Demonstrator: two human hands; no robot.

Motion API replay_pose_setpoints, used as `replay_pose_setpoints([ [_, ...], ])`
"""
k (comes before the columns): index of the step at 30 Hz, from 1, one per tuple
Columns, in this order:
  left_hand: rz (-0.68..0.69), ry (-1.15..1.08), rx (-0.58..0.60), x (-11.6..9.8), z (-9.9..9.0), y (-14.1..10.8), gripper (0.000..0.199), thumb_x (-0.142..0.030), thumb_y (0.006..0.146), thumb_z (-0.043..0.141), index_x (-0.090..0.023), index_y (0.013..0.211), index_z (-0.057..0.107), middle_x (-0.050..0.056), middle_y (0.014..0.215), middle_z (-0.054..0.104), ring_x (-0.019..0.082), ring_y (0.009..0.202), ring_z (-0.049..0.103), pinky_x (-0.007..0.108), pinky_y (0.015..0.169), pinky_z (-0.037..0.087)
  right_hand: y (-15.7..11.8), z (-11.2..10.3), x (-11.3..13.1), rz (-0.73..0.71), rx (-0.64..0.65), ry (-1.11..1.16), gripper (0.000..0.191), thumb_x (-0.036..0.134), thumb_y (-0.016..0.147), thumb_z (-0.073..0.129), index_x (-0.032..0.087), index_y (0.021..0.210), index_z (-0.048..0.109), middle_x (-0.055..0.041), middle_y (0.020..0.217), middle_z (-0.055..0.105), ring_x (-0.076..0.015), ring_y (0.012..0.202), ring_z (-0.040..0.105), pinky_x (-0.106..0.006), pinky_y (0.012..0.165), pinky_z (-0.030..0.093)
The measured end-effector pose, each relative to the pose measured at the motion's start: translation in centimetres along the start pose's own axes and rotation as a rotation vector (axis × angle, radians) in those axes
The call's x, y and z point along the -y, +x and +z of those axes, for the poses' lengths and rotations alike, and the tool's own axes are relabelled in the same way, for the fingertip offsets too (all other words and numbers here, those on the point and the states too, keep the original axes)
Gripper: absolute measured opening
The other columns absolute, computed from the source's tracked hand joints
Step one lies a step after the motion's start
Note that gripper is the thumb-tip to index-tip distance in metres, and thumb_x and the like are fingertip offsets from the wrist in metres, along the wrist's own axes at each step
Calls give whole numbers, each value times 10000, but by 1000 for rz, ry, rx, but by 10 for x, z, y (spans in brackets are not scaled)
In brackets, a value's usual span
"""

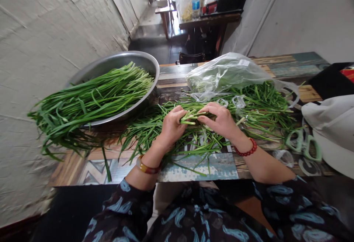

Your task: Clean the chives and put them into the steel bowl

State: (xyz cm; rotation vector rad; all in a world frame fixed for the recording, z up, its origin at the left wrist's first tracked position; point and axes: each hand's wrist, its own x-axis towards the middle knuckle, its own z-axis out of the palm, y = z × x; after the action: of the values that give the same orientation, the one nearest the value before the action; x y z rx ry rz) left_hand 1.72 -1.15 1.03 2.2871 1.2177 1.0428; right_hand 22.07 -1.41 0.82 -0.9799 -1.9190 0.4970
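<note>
My left hand [173,125] is closed round a small bunch of green stalks [189,118], their pale cut ends pointing right. My right hand [217,119] pinches the ends of the same stalks between thumb and fingers. Loose greens [146,125] lie spread on the table beneath and beside both hands. Behind my right hand, a clear plastic bag [226,74] lies on its side with more greens in and in front of it. To the left, a metal basin [156,68] holds a large heap of long green leaves [102,94], which hang over its rim.
Green-handled scissors [312,148], a clear plastic cup [284,158] and a white cap [332,131] are at the right of the patterned table [210,166]. A wall [35,50] stands at the left. Farther back, another table [212,20] bears a bottle [195,0] and bags.
</note>
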Motion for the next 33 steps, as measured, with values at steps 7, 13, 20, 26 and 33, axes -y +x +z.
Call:
replay_pose_setpoints([
  [7, 7, 22, 2, 0, 0, 0, 290, -191, 891, 561, -186, 605, 513, 1, 661, 488, 136, 639, 483, 258, 596, 370, 0, -2, -12, -39, -20, -230, 131, 228, 887, 612, 221, 771, 672, -49, 809, 696, -216, 807, 629, -371, 783, 479],
  [13, -28, 39, -24, 1, -1, 0, 221, -221, 894, 580, -182, 676, 591, 21, 702, 552, 148, 681, 529, 264, 634, 420, 3, -33, -17, 13, -64, -275, 255, 270, 884, 609, 222, 634, 611, -32, 698, 652, -191, 686, 595, -339, 694, 458],
  [20, -46, 54, -20, 1, 0, -2, 154, -233, 877, 610, -181, 734, 637, 23, 733, 566, 157, 715, 555, 268, 655, 433, 3, -35, -9, -71, 77, -216, 213, 402, 826, 727, 226, 756, 630, -28, 775, 665, -207, 764, 615, -349, 738, 468],
  [26, -14, 63, 45, -1, -1, -2, 167, -191, 871, 583, -181, 710, 627, 12, 711, 533, 145, 672, 520, 260, 619, 392, -2, -13, -9, -148, 53, -328, 164, 412, 905, 648, 251, 911, 676, -45, 932, 727, -221, 890, 647, -390, 859, 436],
  [33, 32, 124, 50, 0, -1, -3, 122, -167, 876, 565, -182, 796, 656, 25, 743, 554, 153, 690, 541, 261, 619, 402, -1, -1, -9, -59, -16, -74, 213, 346, 930, 612, 235, 758, 675, -28, 769, 698, -190, 765, 628, -346, 757, 474],
])
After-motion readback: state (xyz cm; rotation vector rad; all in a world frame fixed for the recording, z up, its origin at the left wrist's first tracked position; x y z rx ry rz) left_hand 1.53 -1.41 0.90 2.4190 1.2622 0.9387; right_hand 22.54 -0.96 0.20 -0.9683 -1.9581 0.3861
